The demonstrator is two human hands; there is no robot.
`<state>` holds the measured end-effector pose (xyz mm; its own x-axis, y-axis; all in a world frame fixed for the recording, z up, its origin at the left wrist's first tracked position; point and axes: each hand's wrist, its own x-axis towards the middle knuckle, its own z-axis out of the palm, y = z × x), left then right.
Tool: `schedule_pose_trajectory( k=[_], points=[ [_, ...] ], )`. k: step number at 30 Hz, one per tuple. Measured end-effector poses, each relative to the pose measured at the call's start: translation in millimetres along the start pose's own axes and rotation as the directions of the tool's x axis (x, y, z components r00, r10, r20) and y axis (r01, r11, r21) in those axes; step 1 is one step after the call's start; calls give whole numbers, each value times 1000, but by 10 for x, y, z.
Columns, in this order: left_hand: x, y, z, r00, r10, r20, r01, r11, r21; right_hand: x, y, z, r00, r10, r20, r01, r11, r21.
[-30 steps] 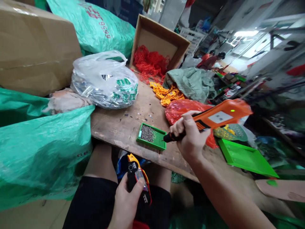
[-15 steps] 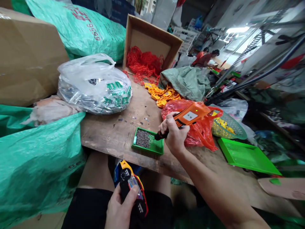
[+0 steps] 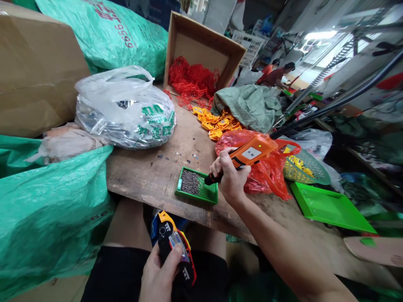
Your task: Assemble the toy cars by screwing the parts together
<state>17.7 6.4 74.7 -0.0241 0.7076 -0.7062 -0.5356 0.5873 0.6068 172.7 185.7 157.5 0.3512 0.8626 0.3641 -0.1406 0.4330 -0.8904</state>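
Note:
My left hand (image 3: 162,268) grips a toy car (image 3: 178,247) with black, yellow and red parts, low over my lap below the table edge. Wrapped round an orange and black power screwdriver (image 3: 253,152) is my right hand (image 3: 232,178). The tool's black tip points down left, over the right part of a small green tray (image 3: 209,193). Small dark screws (image 3: 189,182) fill the left part of that tray. Under and behind the screwdriver lies a red plastic bag (image 3: 264,180).
Yellow parts (image 3: 217,122) lie behind the red bag, near an open box (image 3: 204,37) with red pieces. A clear bag (image 3: 126,111) rests at the left. On the right are a green basket (image 3: 317,174) and a bright green tray (image 3: 333,209). Two people work far back.
The view has shifted slightly, so the table's things sit a little further right. Both hands keep their grips and have hardly moved.

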Motion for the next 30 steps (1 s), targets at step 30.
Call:
schedule_pose_trajectory(
  k=[30],
  points=[
    [-161, 180, 107, 993, -94, 71, 99, 992, -74, -5, -19, -3, 1000, -28, 7, 29, 998, -56]
  ],
)
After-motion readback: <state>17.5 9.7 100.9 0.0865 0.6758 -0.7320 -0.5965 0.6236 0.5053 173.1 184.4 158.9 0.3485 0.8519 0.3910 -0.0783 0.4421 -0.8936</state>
